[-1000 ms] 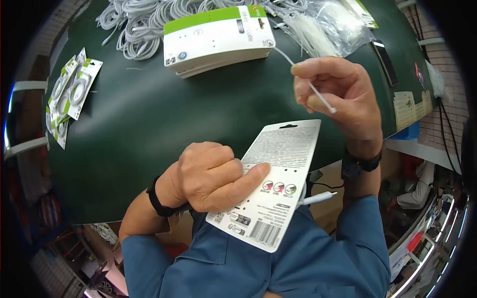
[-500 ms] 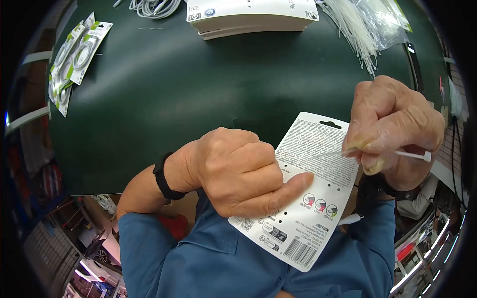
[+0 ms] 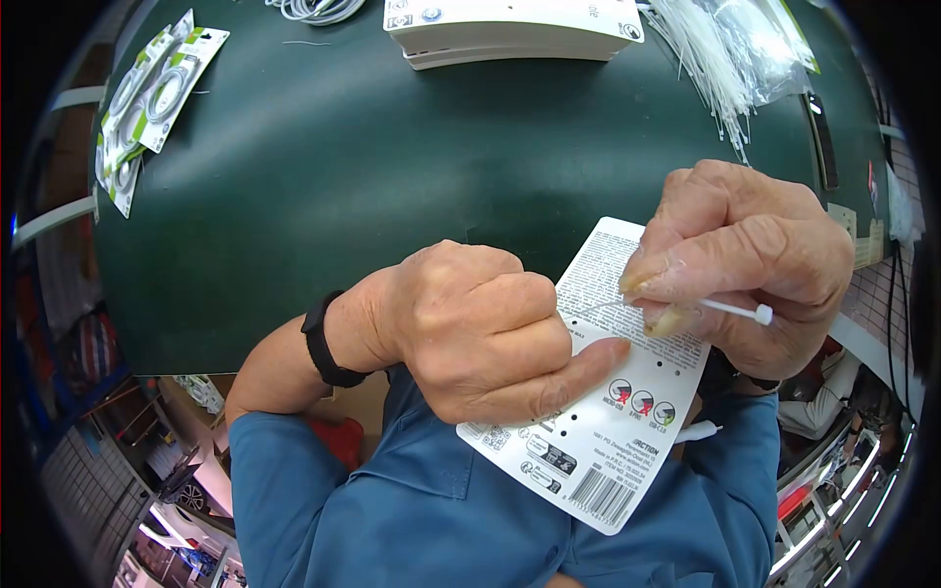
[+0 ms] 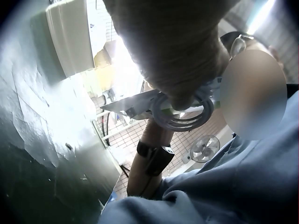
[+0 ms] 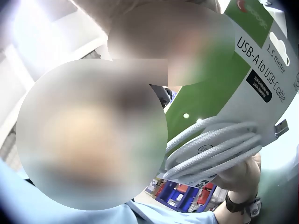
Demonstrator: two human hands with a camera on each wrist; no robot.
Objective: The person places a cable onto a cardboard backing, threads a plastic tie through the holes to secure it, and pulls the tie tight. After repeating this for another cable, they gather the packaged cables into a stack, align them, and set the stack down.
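Note:
In the head view my left hand (image 3: 480, 333) grips a white packaging card (image 3: 600, 495), its thumb lying along the printed back. On the card's front, the right wrist view shows a coiled white USB cable (image 5: 215, 151) against a green and white print. One white plug (image 3: 698, 431) pokes out past the card's right edge. My right hand (image 3: 760, 250) pinches a white cable tie (image 3: 733, 310) between thumb and fingers. The tie's head points right, and its thin tail reaches over the card toward the left hand's knuckles. The tail's tip is hidden there.
A stack of cards (image 3: 510, 44) stands at the back of the green table (image 3: 343, 176). Loose cable ties (image 3: 698, 73) and a plastic bag (image 3: 760, 54) lie back right, near a phone (image 3: 822, 142). Packed cable cards (image 3: 172, 88) overlap at the left; coiled cables (image 3: 316, 8) lie behind.
My right hand has come down from beside the card stack, bringing the cable tie over the held card. The tie's tail now reaches the left hand. The head view has tilted downward.

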